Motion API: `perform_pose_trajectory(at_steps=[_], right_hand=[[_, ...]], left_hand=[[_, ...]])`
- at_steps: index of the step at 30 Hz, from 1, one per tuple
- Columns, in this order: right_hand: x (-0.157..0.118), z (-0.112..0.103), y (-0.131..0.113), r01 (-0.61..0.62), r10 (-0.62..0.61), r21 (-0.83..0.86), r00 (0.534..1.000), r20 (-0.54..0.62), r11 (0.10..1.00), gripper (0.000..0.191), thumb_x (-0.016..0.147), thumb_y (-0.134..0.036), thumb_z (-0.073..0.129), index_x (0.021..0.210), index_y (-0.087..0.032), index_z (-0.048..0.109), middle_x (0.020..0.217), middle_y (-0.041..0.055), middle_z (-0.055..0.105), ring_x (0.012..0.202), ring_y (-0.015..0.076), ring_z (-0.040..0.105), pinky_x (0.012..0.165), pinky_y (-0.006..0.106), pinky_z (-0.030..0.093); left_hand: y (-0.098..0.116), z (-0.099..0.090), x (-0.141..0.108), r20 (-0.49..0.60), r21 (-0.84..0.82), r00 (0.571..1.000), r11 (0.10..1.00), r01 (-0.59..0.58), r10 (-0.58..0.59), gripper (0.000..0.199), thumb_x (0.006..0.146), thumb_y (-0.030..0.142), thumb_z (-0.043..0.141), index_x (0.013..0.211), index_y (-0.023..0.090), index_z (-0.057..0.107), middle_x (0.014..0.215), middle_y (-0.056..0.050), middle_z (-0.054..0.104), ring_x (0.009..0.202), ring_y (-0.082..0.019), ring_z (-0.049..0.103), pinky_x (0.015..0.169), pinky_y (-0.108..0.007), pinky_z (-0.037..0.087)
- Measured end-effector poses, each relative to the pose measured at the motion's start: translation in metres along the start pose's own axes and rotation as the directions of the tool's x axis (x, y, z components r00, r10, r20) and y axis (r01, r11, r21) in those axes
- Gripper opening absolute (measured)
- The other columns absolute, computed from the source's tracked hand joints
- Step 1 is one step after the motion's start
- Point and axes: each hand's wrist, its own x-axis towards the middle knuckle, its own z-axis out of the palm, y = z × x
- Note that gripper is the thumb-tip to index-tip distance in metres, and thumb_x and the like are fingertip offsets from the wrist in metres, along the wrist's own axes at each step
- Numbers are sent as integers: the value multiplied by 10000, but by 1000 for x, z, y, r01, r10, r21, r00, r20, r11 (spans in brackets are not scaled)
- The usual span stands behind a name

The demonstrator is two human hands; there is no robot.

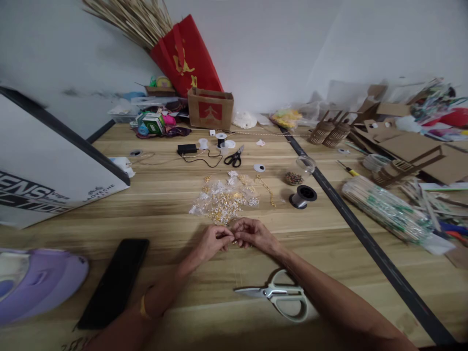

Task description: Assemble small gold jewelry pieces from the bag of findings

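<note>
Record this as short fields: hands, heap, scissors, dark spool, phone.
Left hand: pinched, close to right hand
Right hand: pinched; anything held too small to tell
Heap: gold and silvery pieces beyond the hands
Large scissors: pale-handled, nearer the wearer
Small scissors: black-handled, beyond the heap
Dark spool: right of the heap
Phone: black, left of left hand

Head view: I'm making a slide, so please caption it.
Left hand and right hand close together beside a heap of small gold and silvery pieces, pale-handled scissors on the wooden tabletop.
</note>
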Motion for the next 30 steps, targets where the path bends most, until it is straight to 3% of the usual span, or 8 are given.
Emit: perform_pose_trajectory(at_steps=[11,30], right_hand=[[0,0,-1,-10,11,-81,1000,4,997,364,705,-472,687,777,-126,601,591,-9,600,488,79,550,466,185,459],[-1,0,0,7,-2,-125,999,39,992,414,792,-555,568,782,-146,510,600,-15,555,499,80,520,472,189,440]], left_hand=[[-1,2,0,-5,65,1000,997,-31,31,156,693,271,597,669,123,644,548,15,563,466,-92,506,465,-199,431],[0,1,-1,7,1,1000,1000,-18,18,203,705,313,617,707,111,639,557,6,570,490,-98,521,484,-206,430]])
